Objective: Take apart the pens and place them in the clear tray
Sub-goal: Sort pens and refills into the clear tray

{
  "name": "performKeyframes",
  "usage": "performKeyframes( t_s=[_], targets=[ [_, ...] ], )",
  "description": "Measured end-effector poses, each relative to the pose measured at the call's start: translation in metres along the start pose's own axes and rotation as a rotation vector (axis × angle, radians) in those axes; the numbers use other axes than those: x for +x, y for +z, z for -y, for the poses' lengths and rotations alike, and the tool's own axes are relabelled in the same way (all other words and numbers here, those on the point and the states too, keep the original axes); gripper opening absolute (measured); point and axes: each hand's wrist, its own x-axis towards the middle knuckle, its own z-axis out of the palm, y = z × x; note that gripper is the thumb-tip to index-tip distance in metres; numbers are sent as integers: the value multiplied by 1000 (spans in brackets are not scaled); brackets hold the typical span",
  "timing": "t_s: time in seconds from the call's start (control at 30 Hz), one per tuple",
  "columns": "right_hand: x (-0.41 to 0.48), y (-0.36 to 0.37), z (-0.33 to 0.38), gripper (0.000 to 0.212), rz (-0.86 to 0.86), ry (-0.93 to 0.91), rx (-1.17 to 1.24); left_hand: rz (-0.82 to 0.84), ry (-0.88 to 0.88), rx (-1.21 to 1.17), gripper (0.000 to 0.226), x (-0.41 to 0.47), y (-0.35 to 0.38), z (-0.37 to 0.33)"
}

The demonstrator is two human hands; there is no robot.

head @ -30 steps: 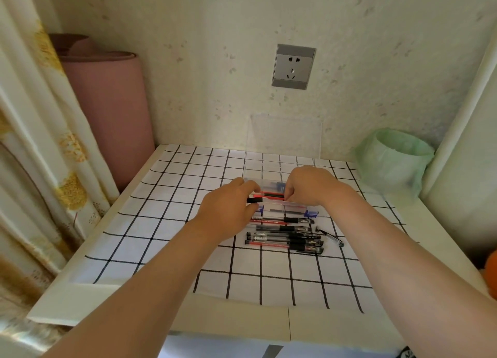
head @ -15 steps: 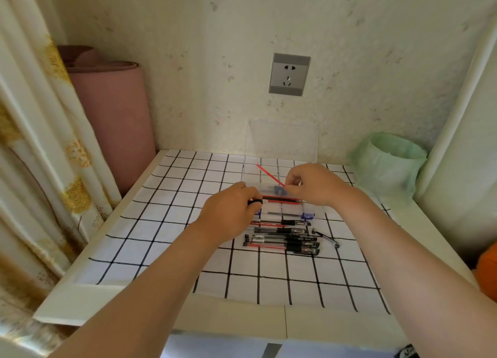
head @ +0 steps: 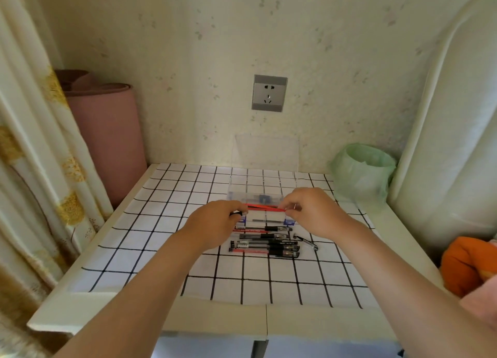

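A clear tray [head: 238, 196] lies on the checked table cover, with a few pen parts and a blue piece inside. Both hands hover over its near half. My right hand [head: 313, 212] pinches the right end of a thin red refill [head: 266, 208], which lies level across the tray towards my left hand [head: 215, 223]. My left hand is closed around a black pen part [head: 236, 213]; most of that part is hidden by the fingers. Several whole pens [head: 265, 243], black and red, lie side by side just in front of the tray.
The tray's clear lid [head: 266, 150] leans against the back wall below a socket [head: 269, 93]. A green-bagged bin [head: 363, 172] stands at the right rear and a pink roll [head: 107, 142] at the left rear. Something orange [head: 465, 263] lies at the right edge. A small dark clip [head: 309, 243] rests beside the pens.
The hands first held one pen together over the tray. My right hand then drew the red refill out, tilted upward, and has now brought it down level over the tray.
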Motion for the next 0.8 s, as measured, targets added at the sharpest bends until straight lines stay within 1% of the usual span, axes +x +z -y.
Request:
performKeyframes(
  t_s=[0.1,0.3,0.47,0.67,0.8],
  targets=[
    [-4,1,-2,22,13,-17,-62,-22,11,-46,26,-2,-2,-4],
    [-7,1,-3,24,14,-31,-91,38,12,-118,26,-2,-3,-5],
    [-5,0,-2,23,15,-74,-130,38,18,-79,26,-2,-5,-5],
    [-1,9,6,23,-7,-158,-93,90,42,-63,29,-3,-3,-9],
    [-1,9,10,27,-17,-124,26,73,35,-46,25,-2,-4,-5]
  ],
)
